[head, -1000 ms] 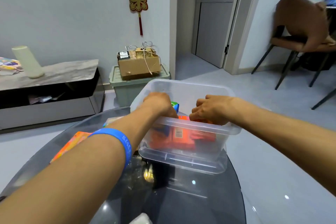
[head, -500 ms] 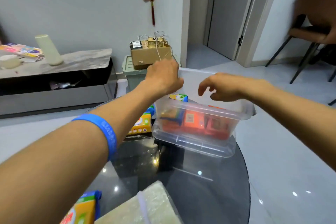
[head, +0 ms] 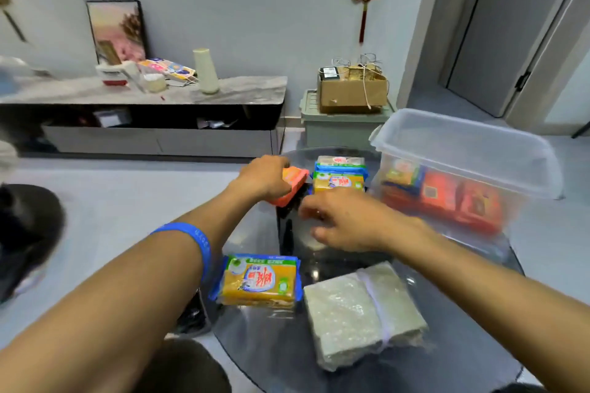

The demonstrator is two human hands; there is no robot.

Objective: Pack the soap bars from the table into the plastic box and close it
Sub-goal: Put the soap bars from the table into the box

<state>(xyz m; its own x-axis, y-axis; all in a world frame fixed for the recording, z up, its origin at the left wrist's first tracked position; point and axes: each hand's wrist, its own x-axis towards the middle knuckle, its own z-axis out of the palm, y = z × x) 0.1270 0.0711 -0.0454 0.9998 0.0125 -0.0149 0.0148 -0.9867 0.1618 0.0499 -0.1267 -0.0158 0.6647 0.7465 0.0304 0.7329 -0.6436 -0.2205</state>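
A clear plastic box point(head: 469, 150) stands open at the right of the dark glass table point(head: 415, 370), with red and yellow soap packs inside. My left hand point(head: 266, 177) grips an orange soap pack point(head: 295, 182) at the table's far side. My right hand point(head: 344, 222) hovers beside it with fingers apart, holding nothing. Behind them stand two stacked yellow-and-blue soap packs point(head: 339, 174). Nearer to me lie another yellow-and-blue soap pack point(head: 260, 281) and a pale green wrapped soap block point(head: 360, 313). No lid is in view.
A low cabinet point(head: 143, 112) with a vase and clutter runs along the far wall. A green bin point(head: 341, 128) topped by a cardboard box point(head: 351, 88) stands behind the table. A dark seat point(head: 25, 233) is at my left.
Both hands left the plastic box and moved left over the table. The left hand has taken hold of the orange soap pack. My view swung left and down.
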